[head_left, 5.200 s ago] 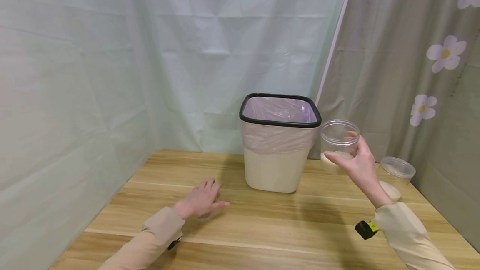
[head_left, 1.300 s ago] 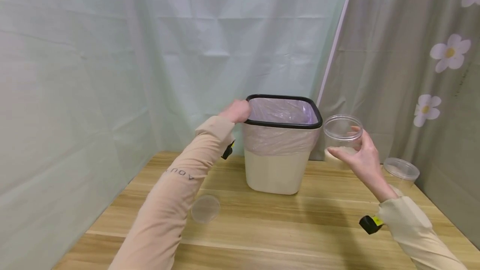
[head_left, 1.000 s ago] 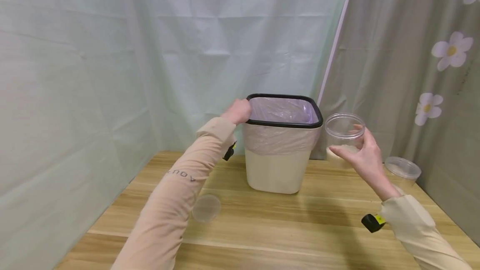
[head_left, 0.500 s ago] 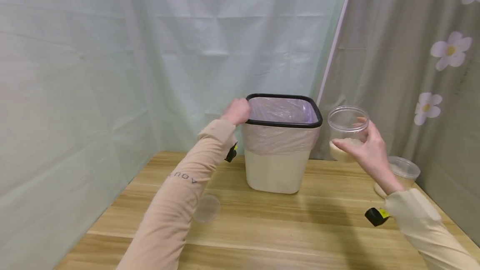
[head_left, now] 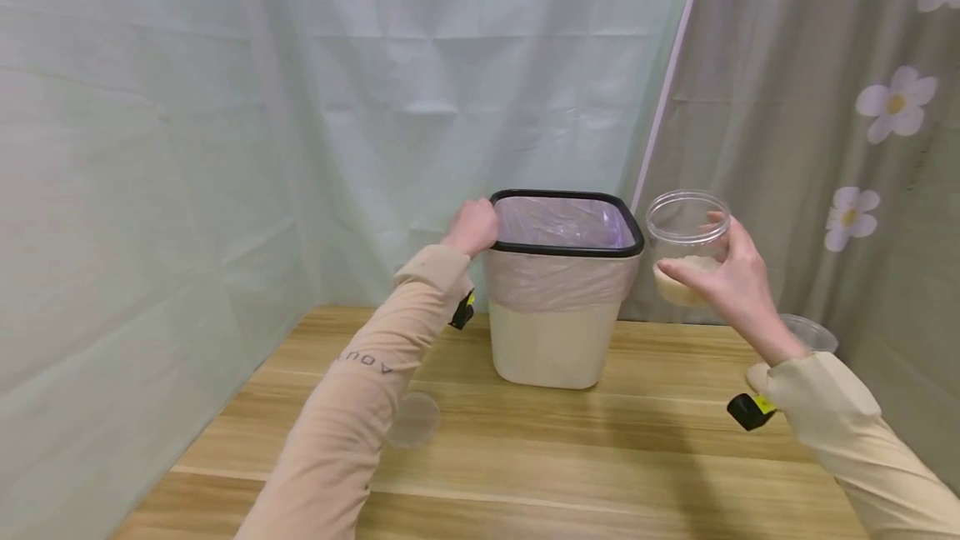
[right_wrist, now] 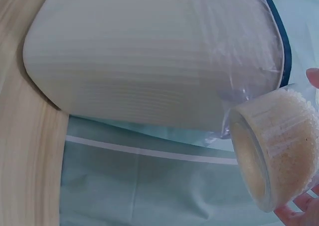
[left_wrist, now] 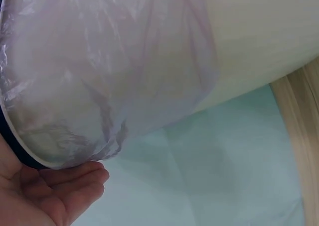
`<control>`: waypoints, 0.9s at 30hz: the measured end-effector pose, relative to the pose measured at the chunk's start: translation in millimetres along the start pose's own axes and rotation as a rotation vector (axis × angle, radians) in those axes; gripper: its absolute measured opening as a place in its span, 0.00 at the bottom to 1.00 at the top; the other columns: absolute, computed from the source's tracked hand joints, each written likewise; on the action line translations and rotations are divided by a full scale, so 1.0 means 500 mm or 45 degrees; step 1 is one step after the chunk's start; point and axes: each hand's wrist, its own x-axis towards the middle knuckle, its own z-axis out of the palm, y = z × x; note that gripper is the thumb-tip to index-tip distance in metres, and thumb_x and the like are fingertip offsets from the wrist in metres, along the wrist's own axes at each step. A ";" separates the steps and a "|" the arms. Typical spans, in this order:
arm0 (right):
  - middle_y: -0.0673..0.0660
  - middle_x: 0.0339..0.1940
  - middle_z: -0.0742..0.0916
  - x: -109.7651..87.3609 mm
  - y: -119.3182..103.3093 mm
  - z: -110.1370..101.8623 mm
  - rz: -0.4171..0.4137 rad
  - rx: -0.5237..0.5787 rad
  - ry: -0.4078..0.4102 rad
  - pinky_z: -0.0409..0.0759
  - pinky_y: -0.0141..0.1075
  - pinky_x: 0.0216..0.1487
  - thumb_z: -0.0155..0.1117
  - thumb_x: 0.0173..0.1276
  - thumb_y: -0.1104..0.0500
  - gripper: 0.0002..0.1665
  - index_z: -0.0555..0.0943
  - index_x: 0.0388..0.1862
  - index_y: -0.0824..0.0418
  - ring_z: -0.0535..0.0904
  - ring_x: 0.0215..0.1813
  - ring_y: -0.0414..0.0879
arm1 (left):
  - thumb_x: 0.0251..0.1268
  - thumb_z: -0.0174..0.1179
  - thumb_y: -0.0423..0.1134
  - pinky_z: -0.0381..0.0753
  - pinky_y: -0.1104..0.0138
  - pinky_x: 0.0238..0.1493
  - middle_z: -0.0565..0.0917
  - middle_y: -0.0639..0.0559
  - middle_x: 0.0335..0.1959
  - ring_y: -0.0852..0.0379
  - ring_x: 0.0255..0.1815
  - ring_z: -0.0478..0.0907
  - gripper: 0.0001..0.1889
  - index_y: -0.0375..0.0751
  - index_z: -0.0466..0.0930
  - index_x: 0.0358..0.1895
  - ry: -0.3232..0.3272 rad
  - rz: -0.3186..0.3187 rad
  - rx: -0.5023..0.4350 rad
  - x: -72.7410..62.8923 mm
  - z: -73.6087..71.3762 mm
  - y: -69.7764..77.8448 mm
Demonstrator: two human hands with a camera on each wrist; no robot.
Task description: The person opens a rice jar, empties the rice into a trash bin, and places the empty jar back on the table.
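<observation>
Jar (head_left: 684, 247) aloft, "AQU" on left sleeve (head_left: 349, 394)

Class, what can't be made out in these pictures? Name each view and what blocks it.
Floor of the bin: head view, hidden by its front rim.
Much of the other jar: head view, behind the right arm.
Left edge of the disc: head view, behind the left sleeve.
End of the lettering: head view, small and turned away.
Open end of the held jar: right wrist view, cut off by the right edge.
</observation>
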 end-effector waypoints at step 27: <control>0.64 0.53 0.69 0.082 -0.076 -0.008 -0.130 -0.142 -0.031 0.65 0.54 0.47 0.77 0.41 0.49 0.53 0.61 0.62 0.65 0.67 0.53 0.60 | 0.59 0.43 0.31 0.73 0.50 0.37 0.75 0.44 0.32 0.47 0.33 0.75 0.11 0.38 0.76 0.27 0.149 0.328 0.554 0.401 0.347 -0.208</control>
